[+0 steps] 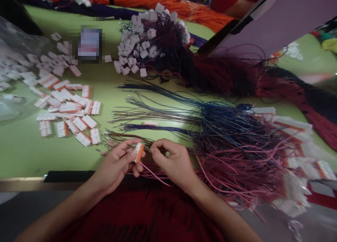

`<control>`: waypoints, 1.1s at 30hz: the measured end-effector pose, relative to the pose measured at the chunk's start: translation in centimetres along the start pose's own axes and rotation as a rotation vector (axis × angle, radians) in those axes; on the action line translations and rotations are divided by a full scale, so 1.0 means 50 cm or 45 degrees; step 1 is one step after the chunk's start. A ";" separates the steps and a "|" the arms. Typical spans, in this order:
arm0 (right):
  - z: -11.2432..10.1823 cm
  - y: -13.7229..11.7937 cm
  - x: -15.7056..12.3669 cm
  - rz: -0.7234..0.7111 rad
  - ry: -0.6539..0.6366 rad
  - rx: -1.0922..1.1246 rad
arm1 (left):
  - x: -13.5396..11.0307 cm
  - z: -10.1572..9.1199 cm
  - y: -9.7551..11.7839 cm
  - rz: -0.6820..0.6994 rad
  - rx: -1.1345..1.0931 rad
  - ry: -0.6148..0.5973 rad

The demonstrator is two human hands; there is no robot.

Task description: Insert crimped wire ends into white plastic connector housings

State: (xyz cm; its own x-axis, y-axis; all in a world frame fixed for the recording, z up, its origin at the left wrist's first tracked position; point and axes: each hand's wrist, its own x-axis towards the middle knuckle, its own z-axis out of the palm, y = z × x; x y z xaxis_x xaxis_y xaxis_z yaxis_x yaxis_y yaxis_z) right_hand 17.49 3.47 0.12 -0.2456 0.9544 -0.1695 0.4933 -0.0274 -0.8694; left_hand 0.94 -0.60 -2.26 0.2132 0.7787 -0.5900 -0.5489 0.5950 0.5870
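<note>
My left hand (119, 163) grips a white and orange wire connector (139, 152) between thumb and fingers, close to the table's near edge. One pink wire (154, 174) runs out of the connector's lower end toward the right. Just right of it, my right hand (171, 161) is closed in a pinch, its fingertips a short gap from the connector; whatever lies between them is too small to make out. Brown wires (126, 135) with metal tips lie behind both hands. Beyond them rest bundles of purple wires (163, 128) and dark blue wires (168, 93).
Loose white and orange connectors (70, 106) are piled at left, beside white connectors (52, 61). A dark red wire bundle with white housings (137, 41) lies at the back. Pink wires (237, 171) heap at right. Orange wires (158, 1) line the far edge, where another person's arm (237, 6) shows.
</note>
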 end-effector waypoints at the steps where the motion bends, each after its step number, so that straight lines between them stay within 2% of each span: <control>1: 0.000 0.001 0.000 0.023 -0.012 0.003 | 0.000 -0.001 -0.001 0.002 0.002 -0.005; 9: -0.003 0.004 0.000 0.125 -0.104 0.065 | -0.002 0.001 -0.005 0.020 0.039 0.018; 16: 0.000 0.004 0.002 0.084 -0.112 0.071 | 0.001 0.006 -0.011 0.032 0.133 0.049; 27: 0.009 0.011 -0.016 -0.002 -0.068 0.056 | -0.004 0.011 -0.025 0.056 0.161 -0.001; 33: 0.009 0.012 -0.019 -0.025 -0.040 0.069 | -0.008 0.014 -0.020 0.081 0.120 0.026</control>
State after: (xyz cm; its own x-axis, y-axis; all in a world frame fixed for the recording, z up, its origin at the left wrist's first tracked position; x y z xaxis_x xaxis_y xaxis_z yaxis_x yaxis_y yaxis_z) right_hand 17.64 2.40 -0.47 -0.2811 0.9452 -0.1658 0.4423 -0.0258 -0.8965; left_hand 1.99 -1.37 -2.21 0.1632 0.8121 -0.5603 -0.4822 0.5611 0.6728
